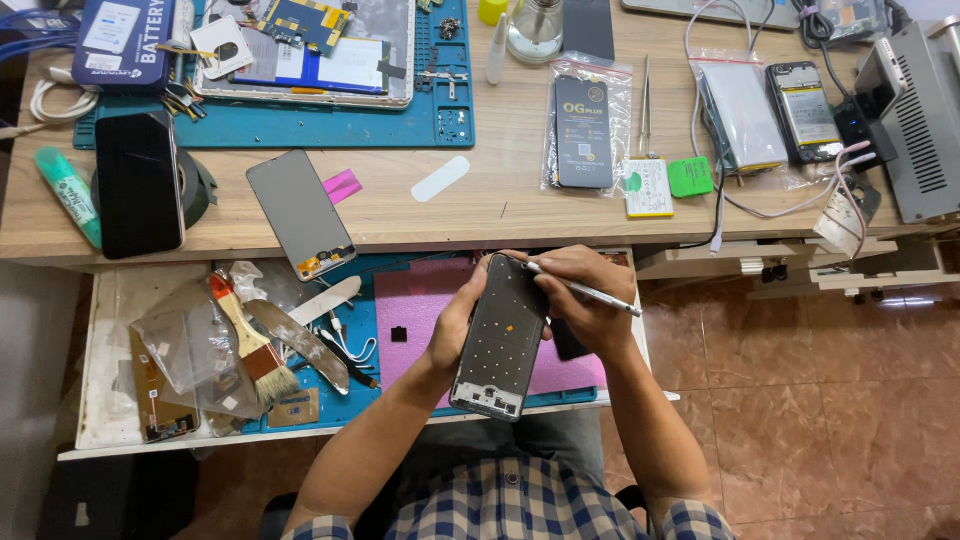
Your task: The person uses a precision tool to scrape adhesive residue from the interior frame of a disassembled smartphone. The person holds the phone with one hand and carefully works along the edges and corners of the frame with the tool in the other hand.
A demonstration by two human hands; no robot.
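A: Where's the phone frame (500, 340) rn?

B: Held up over the pull-out drawer tray (105, 330), above the pink mat (425, 310). Left hand (462, 318) is wrapped round its left edge, fingers curled behind it. Right hand (585, 295) pinches a thin metal tool (585, 289), tip at the frame's top edge.

A: Risks?

B: Imo the main one is a slip — the frame's gripped along one side only, so a hard push w/ the tip could twist it out of the hand. It'd likely drop onto the mat, or the tiled floor (800, 400) just to the right.

A: And the tip itself?

B: Could skid & gouge the frame's inside face, or jab the left thumb — it sits close by. Can't tell how hard it's pressing.

A: Clutter?

B: The brush (250, 345) & loose film bits (195, 350) lie well apart to the left.
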